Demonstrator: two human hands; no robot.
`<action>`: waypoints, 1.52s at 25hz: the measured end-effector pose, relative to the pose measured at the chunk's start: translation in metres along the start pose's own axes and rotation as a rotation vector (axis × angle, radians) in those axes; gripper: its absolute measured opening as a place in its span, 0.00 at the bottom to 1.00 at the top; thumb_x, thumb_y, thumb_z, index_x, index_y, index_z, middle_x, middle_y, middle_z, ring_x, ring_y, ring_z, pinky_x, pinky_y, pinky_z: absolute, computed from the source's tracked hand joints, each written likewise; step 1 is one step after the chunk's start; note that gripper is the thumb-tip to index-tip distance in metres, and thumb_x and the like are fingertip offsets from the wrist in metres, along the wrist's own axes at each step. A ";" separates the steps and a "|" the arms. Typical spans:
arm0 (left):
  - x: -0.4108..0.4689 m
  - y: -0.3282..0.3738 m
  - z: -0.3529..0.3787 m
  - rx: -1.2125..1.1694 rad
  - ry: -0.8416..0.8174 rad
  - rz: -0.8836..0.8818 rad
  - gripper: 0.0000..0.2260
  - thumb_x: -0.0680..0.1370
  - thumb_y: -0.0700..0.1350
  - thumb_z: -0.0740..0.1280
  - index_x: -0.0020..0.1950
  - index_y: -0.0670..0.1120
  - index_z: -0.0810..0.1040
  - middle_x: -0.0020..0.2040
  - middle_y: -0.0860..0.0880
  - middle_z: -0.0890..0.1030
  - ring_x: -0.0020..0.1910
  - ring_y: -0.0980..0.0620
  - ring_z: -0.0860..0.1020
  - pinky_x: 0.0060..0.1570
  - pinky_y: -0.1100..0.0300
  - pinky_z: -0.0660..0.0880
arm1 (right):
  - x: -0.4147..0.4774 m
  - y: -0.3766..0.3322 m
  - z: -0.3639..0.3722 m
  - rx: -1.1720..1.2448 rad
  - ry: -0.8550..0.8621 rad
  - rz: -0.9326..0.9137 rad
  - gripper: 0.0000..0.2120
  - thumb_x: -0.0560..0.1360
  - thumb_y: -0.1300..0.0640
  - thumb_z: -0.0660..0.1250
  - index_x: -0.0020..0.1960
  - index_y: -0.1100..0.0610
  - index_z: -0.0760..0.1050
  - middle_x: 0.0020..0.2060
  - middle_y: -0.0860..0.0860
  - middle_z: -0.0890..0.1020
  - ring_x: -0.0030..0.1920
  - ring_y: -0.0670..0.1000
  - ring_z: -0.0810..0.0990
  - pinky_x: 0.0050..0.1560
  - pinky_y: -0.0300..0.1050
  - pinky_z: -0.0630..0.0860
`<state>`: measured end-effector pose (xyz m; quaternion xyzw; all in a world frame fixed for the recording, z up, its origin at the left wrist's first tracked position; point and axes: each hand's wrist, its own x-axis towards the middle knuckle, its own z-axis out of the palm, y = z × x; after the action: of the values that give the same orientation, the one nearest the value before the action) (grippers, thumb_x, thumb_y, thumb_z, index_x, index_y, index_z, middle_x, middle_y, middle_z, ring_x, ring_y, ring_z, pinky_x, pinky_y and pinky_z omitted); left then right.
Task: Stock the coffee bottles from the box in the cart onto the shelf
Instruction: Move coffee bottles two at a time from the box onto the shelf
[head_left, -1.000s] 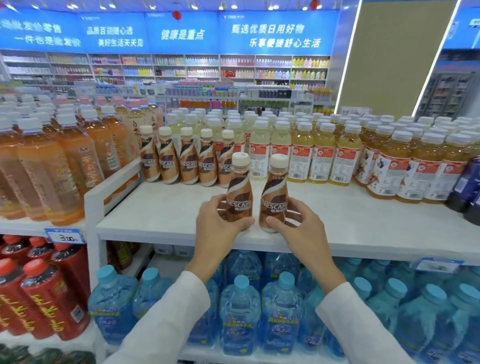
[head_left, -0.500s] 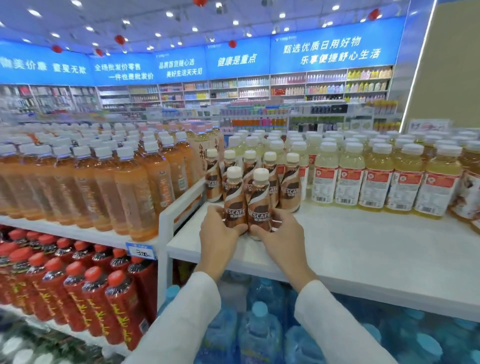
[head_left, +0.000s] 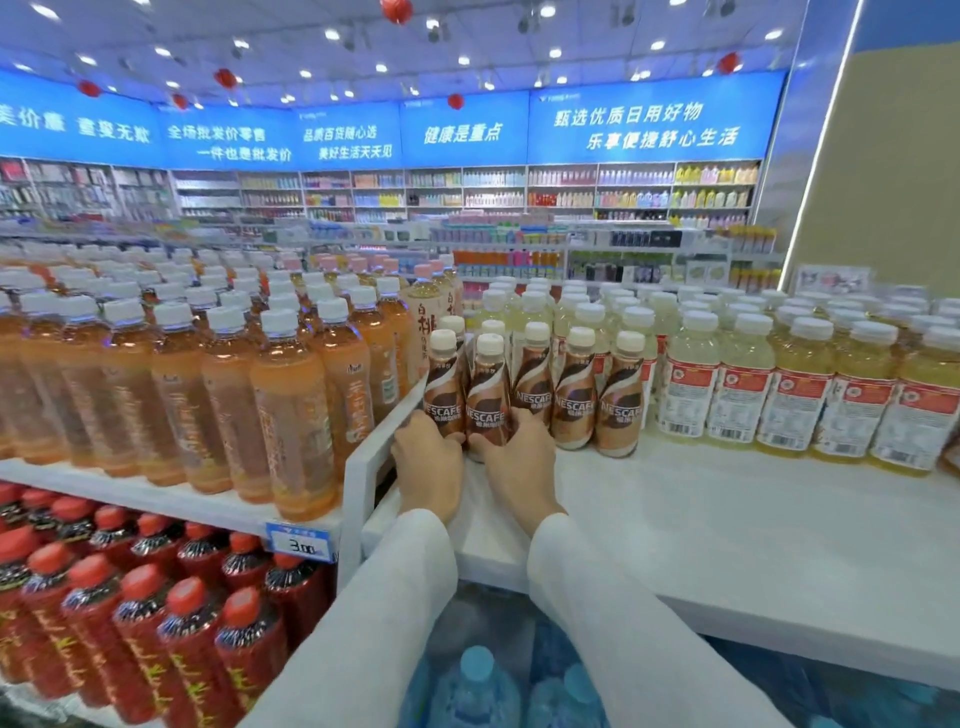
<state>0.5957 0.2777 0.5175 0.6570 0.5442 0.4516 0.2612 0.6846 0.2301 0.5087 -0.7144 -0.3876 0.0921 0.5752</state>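
Two brown Nescafe coffee bottles with cream caps stand on the white shelf (head_left: 727, 525) at its left end. My left hand (head_left: 428, 462) is wrapped round the base of the left coffee bottle (head_left: 443, 384). My right hand (head_left: 519, 467) grips the base of the right coffee bottle (head_left: 487, 395). Both bottles are upright, side by side, right in front of the row of coffee bottles (head_left: 576, 395) standing on the shelf. The box and the cart are out of view.
A white shelf divider (head_left: 363, 462) runs just left of my left hand. Orange tea bottles (head_left: 291, 415) fill the shelf beyond it. Yellow drink bottles (head_left: 789, 384) stand to the right of the coffee row. Red-capped bottles (head_left: 156, 613) and blue water bottles (head_left: 478, 686) sit below.
Both hands have pushed the two coffee bottles back and to the left along the shelf, up to the standing row beside the divider. The camera has swung left.
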 end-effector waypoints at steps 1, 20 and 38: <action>-0.001 0.003 -0.002 -0.008 0.001 -0.001 0.16 0.74 0.45 0.74 0.59 0.40 0.79 0.57 0.39 0.82 0.57 0.38 0.80 0.57 0.47 0.78 | 0.002 0.001 0.002 0.000 0.003 0.000 0.25 0.69 0.51 0.77 0.64 0.52 0.75 0.56 0.51 0.81 0.58 0.53 0.79 0.62 0.53 0.76; 0.003 -0.002 -0.001 -0.017 -0.006 -0.069 0.22 0.77 0.48 0.73 0.66 0.38 0.75 0.64 0.37 0.78 0.65 0.37 0.74 0.64 0.48 0.71 | 0.012 0.009 0.018 -0.111 0.047 -0.029 0.33 0.73 0.49 0.75 0.73 0.57 0.69 0.66 0.54 0.76 0.68 0.55 0.74 0.68 0.56 0.72; -0.049 -0.011 -0.025 0.002 -0.029 0.004 0.24 0.79 0.59 0.66 0.68 0.44 0.78 0.64 0.45 0.81 0.65 0.42 0.77 0.68 0.46 0.72 | -0.048 0.012 -0.074 -0.129 -0.118 0.035 0.27 0.79 0.48 0.68 0.75 0.52 0.66 0.67 0.48 0.76 0.65 0.50 0.75 0.69 0.51 0.73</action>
<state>0.5684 0.2301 0.5049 0.6648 0.5396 0.4419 0.2676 0.6996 0.1425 0.5062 -0.7500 -0.4134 0.1188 0.5025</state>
